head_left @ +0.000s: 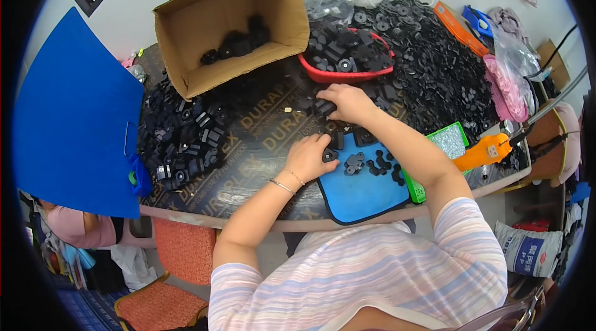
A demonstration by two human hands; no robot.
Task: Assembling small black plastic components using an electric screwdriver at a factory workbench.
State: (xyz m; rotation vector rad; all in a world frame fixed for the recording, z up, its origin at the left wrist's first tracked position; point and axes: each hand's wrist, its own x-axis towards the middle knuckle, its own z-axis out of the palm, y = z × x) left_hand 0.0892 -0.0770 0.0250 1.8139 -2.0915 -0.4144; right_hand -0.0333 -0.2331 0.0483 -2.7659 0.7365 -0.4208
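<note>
My left hand (308, 158) rests by the upper left edge of a blue mat (360, 197), its fingers closed round a small black plastic part (329, 154) with a round end. Farther out, my right hand (351, 105) curls its fingertips over a black blocky plastic part (323, 107) on the table, below the red basket. On the mat lie a grey-black flat piece (354, 163) and several small black knobby pieces (377, 165). Another black block (337, 140) stands just past my left fingertips.
A red basket (346, 75) of black parts and a tilted cardboard box (233, 27) stand at the back. Heaps of black parts (434, 64) cover the right and left sides. A green tray (450, 140) and an orange-handled tool (487, 151) lie right; a blue panel (77, 113) stands left.
</note>
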